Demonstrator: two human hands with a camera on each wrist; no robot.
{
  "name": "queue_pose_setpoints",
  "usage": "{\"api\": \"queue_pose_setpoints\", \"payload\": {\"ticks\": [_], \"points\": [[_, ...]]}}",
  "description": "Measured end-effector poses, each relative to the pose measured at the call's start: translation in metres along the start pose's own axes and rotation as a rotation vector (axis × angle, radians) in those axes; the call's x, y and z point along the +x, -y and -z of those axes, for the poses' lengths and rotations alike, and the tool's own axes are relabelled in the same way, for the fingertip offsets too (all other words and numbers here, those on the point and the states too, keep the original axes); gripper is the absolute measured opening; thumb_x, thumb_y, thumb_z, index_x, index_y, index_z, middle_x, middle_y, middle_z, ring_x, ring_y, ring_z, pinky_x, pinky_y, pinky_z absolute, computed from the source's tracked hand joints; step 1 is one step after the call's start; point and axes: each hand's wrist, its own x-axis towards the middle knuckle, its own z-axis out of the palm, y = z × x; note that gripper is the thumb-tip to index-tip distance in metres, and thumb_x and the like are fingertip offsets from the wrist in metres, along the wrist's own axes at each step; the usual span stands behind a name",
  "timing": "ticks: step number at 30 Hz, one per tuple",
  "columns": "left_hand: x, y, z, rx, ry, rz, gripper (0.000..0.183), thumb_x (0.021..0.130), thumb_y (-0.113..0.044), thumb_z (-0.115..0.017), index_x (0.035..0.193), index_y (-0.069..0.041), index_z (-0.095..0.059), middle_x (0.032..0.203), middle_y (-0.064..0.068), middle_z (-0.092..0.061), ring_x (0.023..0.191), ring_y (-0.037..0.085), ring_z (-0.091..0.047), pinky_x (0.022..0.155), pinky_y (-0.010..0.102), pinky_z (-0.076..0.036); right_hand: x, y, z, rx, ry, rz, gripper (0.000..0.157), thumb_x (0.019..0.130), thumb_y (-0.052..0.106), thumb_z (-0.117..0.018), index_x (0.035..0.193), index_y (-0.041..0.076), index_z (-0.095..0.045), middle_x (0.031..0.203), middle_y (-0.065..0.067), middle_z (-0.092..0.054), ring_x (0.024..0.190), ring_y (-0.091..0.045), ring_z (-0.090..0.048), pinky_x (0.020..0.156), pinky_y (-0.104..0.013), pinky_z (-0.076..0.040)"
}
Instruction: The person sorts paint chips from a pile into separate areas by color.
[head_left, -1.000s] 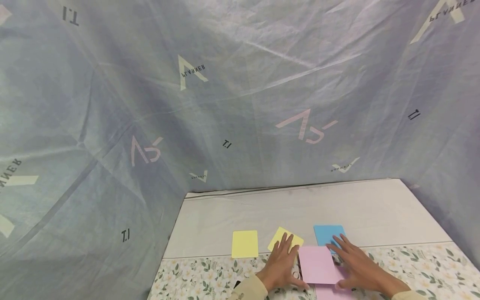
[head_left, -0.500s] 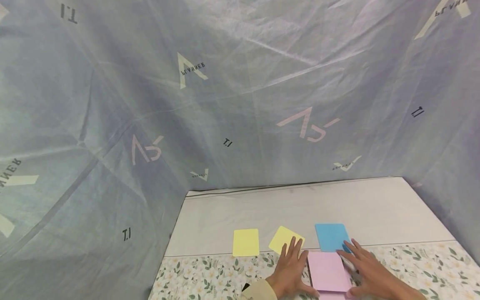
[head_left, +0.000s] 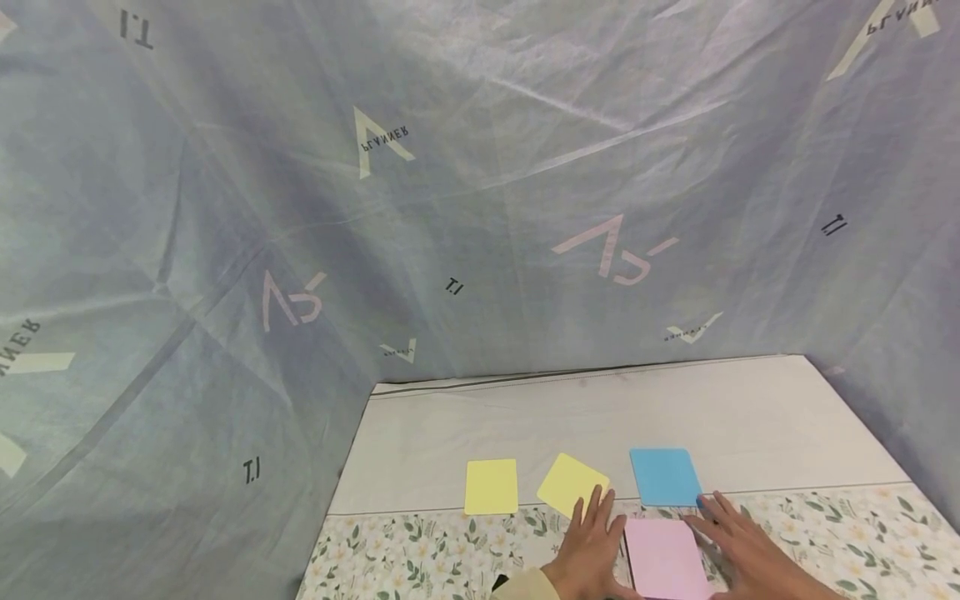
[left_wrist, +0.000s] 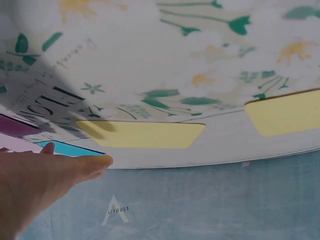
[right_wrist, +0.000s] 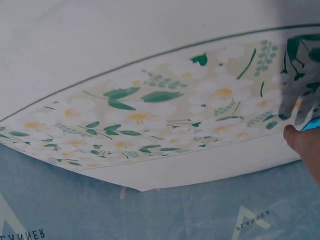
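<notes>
A pink square card (head_left: 666, 558) lies between my hands near the front of the head view. My left hand (head_left: 585, 557) spreads its fingers along the left edge, thumb towards the near corner. On the other side, my right hand (head_left: 750, 554) has its fingers by the right edge, the fingertips close to a corner of a blue square card (head_left: 665, 477). In the left wrist view, my left hand (left_wrist: 47, 182) has straight fingers above the cloth, with pink (left_wrist: 15, 144) beyond. Only part of my right hand (right_wrist: 306, 147) shows in the right wrist view.
Two yellow square cards lie farther left: a straight one (head_left: 491, 487) and a turned one (head_left: 573, 485), partly behind the left fingertips. A floral cloth (head_left: 405, 554) covers the near surface, with a white strip (head_left: 525, 425) behind. A grey printed sheet (head_left: 480, 208) hangs around the back and sides.
Both hands and the pink card have moved towards me and slightly right. The second pink card seen under it earlier no longer shows. The yellow and blue cards are now less covered.
</notes>
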Motion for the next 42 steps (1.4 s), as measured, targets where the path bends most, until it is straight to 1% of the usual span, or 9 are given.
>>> {"api": "queue_pose_setpoints", "payload": {"ticks": [7, 8, 17, 26, 30, 35, 36, 39, 42], "points": [[-0.001, 0.002, -0.005, -0.042, 0.034, -0.029, 0.099, 0.072, -0.085, -0.059, 0.149, -0.026, -0.042, 0.166, 0.007, -0.018, 0.154, 0.029, -0.015, 0.118, 0.045, -0.032, -0.006, 0.002, -0.002, -0.024, 0.072, -0.088, 0.103, 0.065, 0.079, -0.072, 0.142, 0.014, -0.053, 0.16, 0.027, 0.01, 0.144, 0.007, 0.023, 0.07, -0.074, -0.046], [-0.001, 0.003, -0.005, -0.044, 0.037, -0.029, 0.099, 0.073, -0.085, -0.06, 0.15, -0.026, -0.042, 0.166, 0.007, -0.017, 0.154, 0.029, -0.015, 0.118, 0.044, -0.033, -0.006, 0.002, -0.002, -0.027, 0.073, -0.084, 0.104, 0.065, 0.081, -0.07, 0.142, 0.014, -0.053, 0.158, 0.029, 0.015, 0.144, 0.006, 0.024, 0.07, -0.074, -0.046], [-0.003, 0.004, -0.007, -0.068, 0.008, -0.039, 0.099, 0.073, -0.083, -0.061, 0.15, -0.023, -0.041, 0.165, 0.01, -0.018, 0.153, 0.031, -0.016, 0.118, 0.045, -0.033, -0.007, 0.002, -0.001, -0.031, 0.075, -0.085, 0.102, 0.066, 0.082, -0.069, 0.142, 0.015, -0.053, 0.159, 0.03, 0.014, 0.144, 0.006, 0.023, 0.072, -0.074, -0.045], [-0.004, 0.002, -0.005, -0.02, -0.004, -0.03, 0.105, 0.07, -0.086, -0.061, 0.15, -0.021, -0.041, 0.164, 0.011, -0.022, 0.152, 0.032, -0.019, 0.117, 0.043, -0.035, -0.009, 0.003, 0.001, -0.034, 0.082, -0.083, 0.104, 0.068, 0.08, -0.069, 0.145, 0.012, -0.05, 0.159, 0.028, 0.013, 0.144, 0.005, 0.023, 0.073, -0.072, -0.046], [-0.006, 0.006, -0.002, -0.045, 0.015, -0.008, 0.109, 0.069, -0.086, -0.06, 0.153, -0.021, -0.038, 0.165, 0.01, -0.02, 0.153, 0.03, -0.016, 0.118, 0.043, -0.033, -0.011, 0.001, 0.008, -0.023, 0.1, -0.106, 0.106, 0.067, 0.071, -0.077, 0.147, 0.008, -0.047, 0.157, 0.026, 0.012, 0.143, 0.007, 0.024, 0.074, -0.072, -0.045], [-0.009, 0.015, 0.003, -0.154, 0.053, 0.062, 0.114, 0.064, -0.086, -0.061, 0.156, -0.024, -0.033, 0.167, 0.007, -0.012, 0.155, 0.028, -0.007, 0.122, 0.046, -0.026, -0.018, -0.013, 0.018, -0.058, 0.073, -0.093, 0.109, 0.06, 0.066, -0.083, 0.144, 0.005, -0.047, 0.156, 0.027, 0.013, 0.14, 0.01, 0.023, 0.07, -0.069, -0.047], [-0.01, 0.018, 0.004, -0.178, 0.053, 0.08, 0.116, 0.062, -0.087, -0.062, 0.156, -0.025, -0.032, 0.168, 0.006, -0.011, 0.155, 0.027, -0.005, 0.122, 0.047, -0.024, -0.02, -0.017, 0.02, -0.066, 0.072, -0.097, 0.111, 0.058, 0.066, -0.083, 0.143, 0.005, -0.047, 0.16, 0.022, 0.008, 0.139, 0.011, 0.024, 0.069, -0.069, -0.047], [-0.013, 0.027, 0.006, -0.21, 0.027, 0.127, 0.12, 0.059, -0.088, -0.062, 0.156, -0.023, -0.032, 0.168, 0.008, -0.012, 0.155, 0.028, -0.003, 0.123, 0.049, -0.022, -0.027, -0.025, 0.03, -0.07, 0.123, -0.17, 0.117, 0.056, 0.067, -0.082, 0.146, 0.005, -0.042, 0.166, -0.013, -0.012, 0.138, 0.01, 0.026, 0.072, -0.071, -0.046], [-0.016, 0.041, 0.009, -0.224, 0.0, 0.174, 0.12, 0.061, -0.086, -0.064, 0.156, -0.02, -0.033, 0.167, 0.01, -0.013, 0.155, 0.029, -0.003, 0.123, 0.049, -0.02, -0.03, -0.03, 0.043, -0.018, 0.213, -0.316, 0.121, 0.055, 0.063, -0.083, 0.149, 0.003, -0.038, 0.15, -0.035, -0.035, 0.147, -0.016, 0.028, 0.079, -0.076, -0.041]]}}
